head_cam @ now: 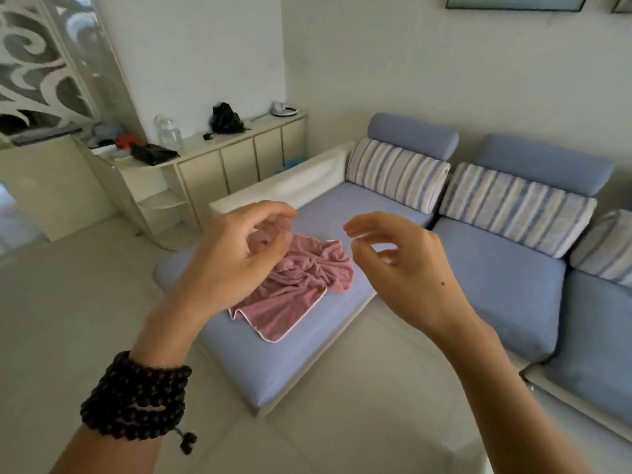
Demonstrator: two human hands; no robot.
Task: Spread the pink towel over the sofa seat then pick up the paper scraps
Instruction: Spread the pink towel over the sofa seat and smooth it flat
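Observation:
The pink towel [301, 285] lies crumpled in a heap on the blue sofa seat [273, 364] of the chaise end. My left hand [236, 254], with a dark bead bracelet on the wrist, hovers above the towel's left part with fingers curled and apart, holding nothing. My right hand [403, 268] floats above the seat just right of the towel, fingers loosely bent, empty. Neither hand touches the towel. No paper scraps show in this view.
Striped cushions [396, 172] lean on the blue backrests. A cream low cabinet [239, 155] behind the sofa arm carries a black bag, a glass jar and small items. Pale tiled floor [85, 319] lies to the left and in front of the seat.

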